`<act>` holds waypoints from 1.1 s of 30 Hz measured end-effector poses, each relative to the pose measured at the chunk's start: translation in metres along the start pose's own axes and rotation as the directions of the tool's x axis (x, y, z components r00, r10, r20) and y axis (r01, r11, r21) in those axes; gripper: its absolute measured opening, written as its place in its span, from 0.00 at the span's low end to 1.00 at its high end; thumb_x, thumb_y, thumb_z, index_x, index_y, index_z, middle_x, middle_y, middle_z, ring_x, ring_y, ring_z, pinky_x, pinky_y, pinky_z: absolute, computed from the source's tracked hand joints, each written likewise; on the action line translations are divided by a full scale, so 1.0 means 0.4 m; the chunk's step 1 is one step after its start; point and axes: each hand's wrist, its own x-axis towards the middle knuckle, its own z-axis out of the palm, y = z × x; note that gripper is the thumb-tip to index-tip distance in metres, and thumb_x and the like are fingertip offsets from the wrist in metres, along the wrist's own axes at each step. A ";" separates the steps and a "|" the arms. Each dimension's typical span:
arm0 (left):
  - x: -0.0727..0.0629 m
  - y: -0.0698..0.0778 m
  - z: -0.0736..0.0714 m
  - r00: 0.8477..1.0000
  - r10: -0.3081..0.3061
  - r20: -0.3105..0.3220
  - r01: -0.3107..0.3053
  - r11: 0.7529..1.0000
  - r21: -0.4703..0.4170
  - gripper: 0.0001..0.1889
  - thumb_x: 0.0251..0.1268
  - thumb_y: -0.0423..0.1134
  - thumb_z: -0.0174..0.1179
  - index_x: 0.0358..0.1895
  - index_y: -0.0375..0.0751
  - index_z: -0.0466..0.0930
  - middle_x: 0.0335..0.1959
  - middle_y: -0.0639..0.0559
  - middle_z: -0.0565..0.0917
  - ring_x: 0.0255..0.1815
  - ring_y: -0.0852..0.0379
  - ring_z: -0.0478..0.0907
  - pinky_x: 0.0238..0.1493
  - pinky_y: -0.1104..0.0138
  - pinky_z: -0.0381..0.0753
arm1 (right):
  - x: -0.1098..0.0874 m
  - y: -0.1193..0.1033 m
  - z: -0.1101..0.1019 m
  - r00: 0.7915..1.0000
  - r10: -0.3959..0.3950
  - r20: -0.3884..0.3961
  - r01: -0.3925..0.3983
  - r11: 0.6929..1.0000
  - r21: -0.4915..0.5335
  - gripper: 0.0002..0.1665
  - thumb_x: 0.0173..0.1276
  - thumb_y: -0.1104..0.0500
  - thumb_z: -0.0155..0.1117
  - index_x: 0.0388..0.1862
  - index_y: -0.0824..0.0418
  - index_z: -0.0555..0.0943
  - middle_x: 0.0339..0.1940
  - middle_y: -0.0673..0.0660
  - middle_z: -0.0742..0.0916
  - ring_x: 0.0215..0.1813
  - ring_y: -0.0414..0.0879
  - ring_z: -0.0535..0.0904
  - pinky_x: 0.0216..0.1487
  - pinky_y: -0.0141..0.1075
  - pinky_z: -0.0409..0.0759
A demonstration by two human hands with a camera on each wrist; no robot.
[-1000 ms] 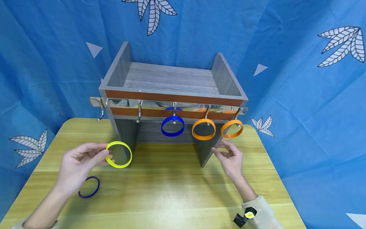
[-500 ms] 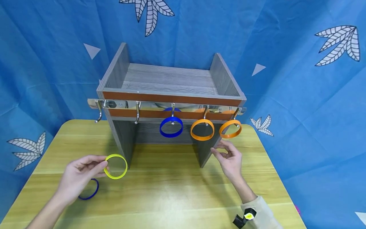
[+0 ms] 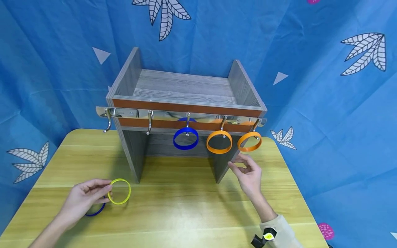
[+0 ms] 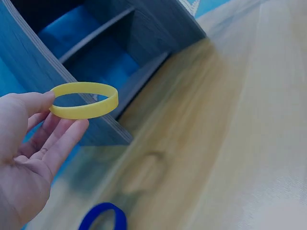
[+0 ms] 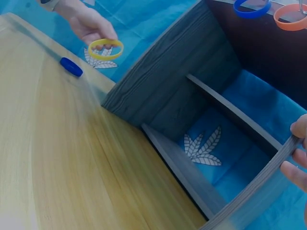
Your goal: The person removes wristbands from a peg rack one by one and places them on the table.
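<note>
Between thumb and fingers, my left hand (image 3: 81, 199) pinches a yellow silicone wristband (image 3: 129, 193) above the table, left of the grey wooden shelf (image 3: 186, 88). In the left wrist view the yellow wristband (image 4: 86, 115) is held near its left side. A blue wristband (image 4: 98, 213) lies on the table below, partly hidden by the hand in the head view. My right hand (image 3: 249, 174) grips the front edge of the shelf's right side panel (image 5: 249, 184), with fingers on both faces of the panel.
A metal hook rail (image 3: 141, 113) runs across the shelf front. A blue wristband (image 3: 185, 147) and two orange wristbands, one in the middle right (image 3: 219, 151) and one far right (image 3: 250, 149), hang from its hooks. The two left hooks are bare. A blue curtain (image 3: 325, 103) stands behind.
My left hand has lowered the yellow wristband and moved it left, closer to the blue one on the table. My right hand stays on the shelf panel.
</note>
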 end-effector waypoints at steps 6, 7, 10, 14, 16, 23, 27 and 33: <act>-0.002 -0.034 0.005 0.999 -0.039 0.032 0.039 0.999 -0.002 0.09 0.78 0.30 0.61 0.54 0.36 0.87 0.43 0.61 0.91 0.43 0.63 0.90 0.45 0.64 0.96 | 0.001 -0.004 -0.001 1.000 -0.003 0.004 0.003 1.000 0.007 0.19 0.63 0.81 0.69 0.53 0.78 0.83 0.42 0.46 0.91 0.43 0.38 0.89 0.37 0.26 0.92; -0.001 -0.039 0.006 0.998 -0.053 0.031 0.053 0.999 -0.004 0.10 0.78 0.31 0.61 0.54 0.34 0.87 0.44 0.61 0.91 0.43 0.63 0.90 0.45 0.65 0.96 | 0.003 -0.004 -0.002 1.000 -0.005 0.005 0.005 1.000 0.013 0.19 0.62 0.82 0.68 0.53 0.78 0.83 0.42 0.46 0.91 0.43 0.38 0.89 0.36 0.26 0.92; 0.002 -0.053 0.007 0.994 -0.108 0.032 0.108 0.994 0.009 0.14 0.78 0.33 0.61 0.58 0.28 0.83 0.45 0.60 0.91 0.44 0.62 0.90 0.46 0.65 0.96 | 0.004 -0.004 -0.002 1.000 -0.005 0.004 0.005 1.000 0.008 0.20 0.61 0.83 0.68 0.53 0.78 0.82 0.42 0.45 0.91 0.43 0.36 0.89 0.37 0.25 0.92; 0.002 -0.067 0.009 0.978 -0.205 0.025 0.205 0.978 0.033 0.19 0.79 0.36 0.62 0.63 0.24 0.79 0.45 0.60 0.91 0.46 0.62 0.90 0.49 0.65 0.95 | 0.001 -0.003 -0.002 1.000 -0.002 0.002 0.002 1.000 0.010 0.20 0.60 0.83 0.68 0.52 0.80 0.82 0.42 0.44 0.91 0.44 0.35 0.88 0.38 0.25 0.92; -0.001 -0.072 0.012 0.970 -0.243 0.021 0.242 0.969 0.043 0.22 0.79 0.37 0.62 0.65 0.22 0.77 0.45 0.59 0.91 0.46 0.62 0.90 0.49 0.64 0.95 | -0.001 -0.002 -0.002 1.000 0.003 0.002 -0.003 1.000 0.012 0.20 0.60 0.84 0.69 0.52 0.80 0.81 0.42 0.44 0.91 0.44 0.35 0.88 0.38 0.25 0.92; -0.010 -0.078 0.023 0.958 -0.286 0.037 0.282 0.956 0.083 0.26 0.78 0.39 0.63 0.68 0.20 0.73 0.47 0.52 0.90 0.47 0.63 0.89 0.52 0.64 0.95 | -0.002 0.002 -0.001 1.000 -0.002 0.002 0.002 1.000 0.001 0.20 0.61 0.84 0.68 0.53 0.80 0.82 0.42 0.44 0.90 0.44 0.36 0.88 0.38 0.25 0.92; -0.010 -0.084 0.025 0.957 -0.287 0.040 0.283 0.955 0.093 0.27 0.78 0.38 0.63 0.68 0.19 0.72 0.49 0.49 0.90 0.47 0.65 0.89 0.52 0.65 0.95 | -0.002 -0.002 -0.001 1.000 -0.003 0.009 0.003 1.000 -0.005 0.21 0.61 0.83 0.68 0.54 0.80 0.82 0.43 0.44 0.91 0.45 0.36 0.88 0.39 0.26 0.92; -0.008 -0.085 0.022 0.950 -0.312 0.027 0.307 0.945 0.110 0.27 0.78 0.39 0.63 0.69 0.20 0.72 0.51 0.47 0.90 0.46 0.64 0.89 0.52 0.65 0.95 | -0.001 -0.002 -0.001 1.000 -0.005 0.010 0.005 1.000 0.001 0.21 0.61 0.84 0.68 0.54 0.80 0.82 0.43 0.44 0.91 0.45 0.36 0.88 0.39 0.26 0.92</act>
